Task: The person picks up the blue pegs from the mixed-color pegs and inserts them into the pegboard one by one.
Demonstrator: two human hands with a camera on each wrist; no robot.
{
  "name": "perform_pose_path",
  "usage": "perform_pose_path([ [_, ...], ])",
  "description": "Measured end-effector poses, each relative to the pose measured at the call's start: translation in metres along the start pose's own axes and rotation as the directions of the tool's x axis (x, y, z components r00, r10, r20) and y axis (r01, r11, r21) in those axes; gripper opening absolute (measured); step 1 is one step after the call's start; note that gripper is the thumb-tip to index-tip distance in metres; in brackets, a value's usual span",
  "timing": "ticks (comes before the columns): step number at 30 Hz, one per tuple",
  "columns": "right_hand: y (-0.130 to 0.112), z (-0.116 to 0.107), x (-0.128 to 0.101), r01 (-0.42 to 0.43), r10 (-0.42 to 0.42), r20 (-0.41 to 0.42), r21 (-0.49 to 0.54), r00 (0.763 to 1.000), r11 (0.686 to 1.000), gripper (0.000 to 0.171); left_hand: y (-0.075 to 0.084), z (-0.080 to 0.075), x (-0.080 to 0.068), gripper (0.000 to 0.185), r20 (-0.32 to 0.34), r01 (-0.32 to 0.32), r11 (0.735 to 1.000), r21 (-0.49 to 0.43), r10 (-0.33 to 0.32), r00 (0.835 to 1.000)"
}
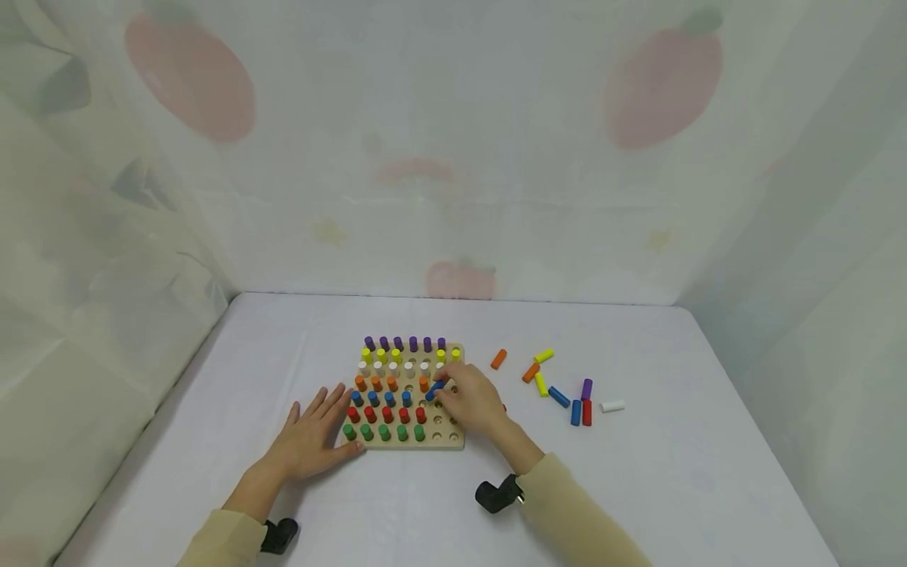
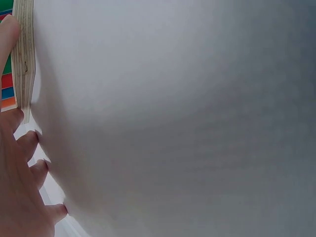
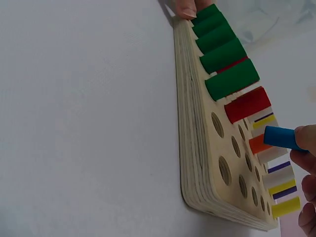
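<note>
The right hand (image 1: 473,400) pinches a blue peg (image 1: 434,390) between its fingertips (image 3: 305,138). The peg is a short, smooth cylinder with a flat end, held tilted rather than upright, just above the wooden board (image 1: 453,441) near the right end of the blue row. In the right wrist view the blue peg (image 3: 281,138) juts out from the fingertips over the board's open holes (image 3: 224,171); whether its tip touches the board cannot be told. The right hand lies palm down over the board's right part, its wrist and pale sleeve (image 1: 567,512) reaching in from the lower right.

The board is a square, layered slab of light wood, lying flat on the white table (image 1: 673,488). Its pegs stand in rows by colour: purple at the far edge, then yellow, white, orange, blue, red, and green (image 1: 384,432) nearest the person. Several holes at the right side stand unfilled.

The left hand (image 1: 315,433) rests flat on the table with its fingers spread, its thumb against the board's near left corner. In the left wrist view the fingers (image 2: 29,140) lie straight beside the board's edge (image 2: 23,59).

Loose pegs (image 1: 560,390) lie scattered on the table to the right of the board, well apart from both hands: orange, yellow, blue, red, purple and white.
</note>
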State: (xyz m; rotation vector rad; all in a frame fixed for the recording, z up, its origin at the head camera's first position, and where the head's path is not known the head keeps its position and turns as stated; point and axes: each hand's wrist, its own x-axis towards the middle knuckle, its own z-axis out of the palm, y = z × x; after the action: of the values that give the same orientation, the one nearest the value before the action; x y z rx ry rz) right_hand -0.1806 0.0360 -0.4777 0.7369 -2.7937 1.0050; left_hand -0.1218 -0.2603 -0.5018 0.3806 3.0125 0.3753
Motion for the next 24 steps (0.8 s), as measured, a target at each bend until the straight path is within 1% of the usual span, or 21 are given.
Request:
perform_pose_path([
  [6,-0.006,0.005,0.001,0.011,-0.011,0.011,0.014,1.000,1.000,0.019,0.001,-0.001,-0.001,0.095,0.002,0.000,1.000,-0.007,0.000,1.000],
  [10,-0.007,0.010,0.003,0.036,-0.036,0.008,0.014,0.999,0.999,0.019,0.001,-0.001,-0.001,0.095,0.002,-0.001,1.000,-0.004,0.001,1.000],
  [16,-0.007,0.017,0.005,0.064,-0.064,0.000,-0.017,0.998,0.998,0.017,0.000,0.000,0.000,0.095,0.001,-0.002,1.000,0.006,0.002,1.000],
  [24,-0.008,0.020,0.004,0.063,-0.063,0.002,-0.071,0.998,0.995,0.014,-0.001,0.001,0.000,0.095,0.000,-0.003,1.000,0.005,0.003,1.000],
])
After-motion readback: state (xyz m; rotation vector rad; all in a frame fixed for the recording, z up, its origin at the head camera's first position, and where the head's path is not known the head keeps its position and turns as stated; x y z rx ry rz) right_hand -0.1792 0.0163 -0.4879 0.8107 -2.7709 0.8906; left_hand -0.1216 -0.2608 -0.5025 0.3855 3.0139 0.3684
